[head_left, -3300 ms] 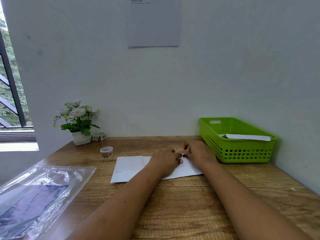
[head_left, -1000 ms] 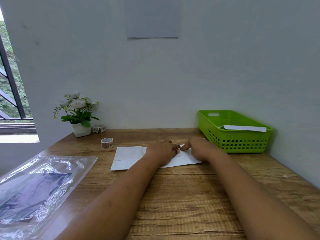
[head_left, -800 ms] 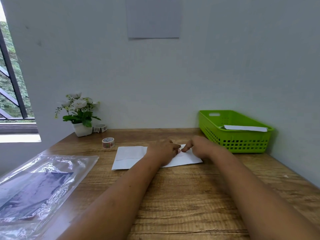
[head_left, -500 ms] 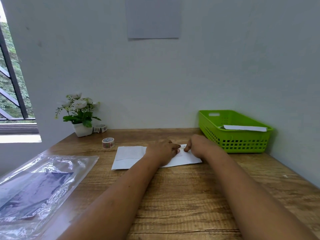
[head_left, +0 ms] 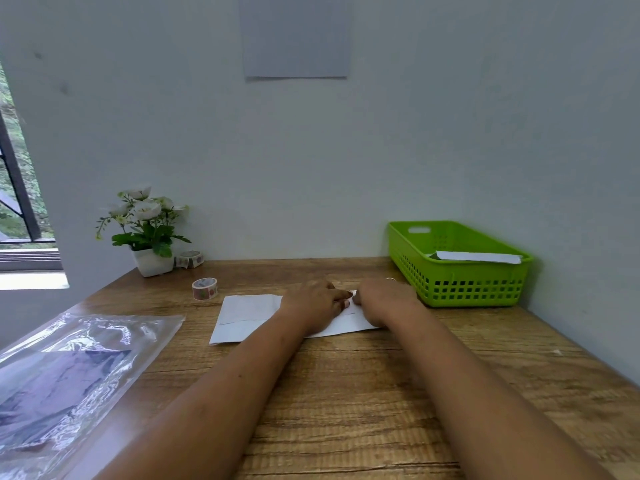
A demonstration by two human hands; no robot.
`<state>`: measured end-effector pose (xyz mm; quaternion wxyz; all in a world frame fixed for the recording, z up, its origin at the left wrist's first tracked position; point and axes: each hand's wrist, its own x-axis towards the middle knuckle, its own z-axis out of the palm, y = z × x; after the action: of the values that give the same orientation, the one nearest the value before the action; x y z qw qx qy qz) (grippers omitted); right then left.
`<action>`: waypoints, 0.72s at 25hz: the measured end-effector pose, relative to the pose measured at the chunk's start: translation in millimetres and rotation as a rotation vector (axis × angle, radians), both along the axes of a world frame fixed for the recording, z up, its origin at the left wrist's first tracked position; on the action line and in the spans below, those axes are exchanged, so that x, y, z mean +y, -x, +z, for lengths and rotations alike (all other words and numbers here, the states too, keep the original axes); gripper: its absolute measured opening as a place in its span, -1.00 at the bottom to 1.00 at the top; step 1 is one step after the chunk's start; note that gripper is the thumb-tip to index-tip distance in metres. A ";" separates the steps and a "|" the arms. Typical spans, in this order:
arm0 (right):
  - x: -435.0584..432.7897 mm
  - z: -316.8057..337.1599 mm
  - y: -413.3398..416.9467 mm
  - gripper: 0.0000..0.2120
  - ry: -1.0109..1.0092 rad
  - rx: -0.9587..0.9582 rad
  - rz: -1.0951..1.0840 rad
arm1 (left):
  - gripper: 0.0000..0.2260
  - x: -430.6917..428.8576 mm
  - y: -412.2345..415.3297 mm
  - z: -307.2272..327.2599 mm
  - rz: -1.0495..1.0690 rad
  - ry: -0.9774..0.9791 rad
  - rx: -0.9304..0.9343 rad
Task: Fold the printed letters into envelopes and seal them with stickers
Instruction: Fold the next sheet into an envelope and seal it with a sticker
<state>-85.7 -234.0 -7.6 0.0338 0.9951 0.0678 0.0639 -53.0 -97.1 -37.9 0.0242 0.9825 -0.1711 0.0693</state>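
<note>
A white envelope lies flat on the wooden table, a little beyond the middle. My left hand rests on its right half, fingertips pressing down near the top edge. My right hand presses on the envelope's right end, and its fingertips meet those of the left. What lies under the fingertips is hidden. A patterned sticker roll stands left of the envelope. A second roll sits beside the flower pot.
A green plastic basket at the back right holds a white envelope. A white pot of flowers stands at the back left. A crinkled clear plastic bag covers the near-left table. The wall is close behind.
My right hand has shifted slightly left, so its fingertips now meet those of the left hand on the envelope. The envelope has stayed in place.
</note>
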 end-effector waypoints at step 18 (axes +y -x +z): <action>-33.6 2.6 -5.6 -0.68 -0.220 0.008 -0.062 | -0.55 68.8 20.4 24.8 0.459 0.140 0.053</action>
<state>-80.2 -267.6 -5.0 -0.0740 0.9946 0.0296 0.0661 -73.4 -28.3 -13.1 0.0804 0.9931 0.0624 0.0591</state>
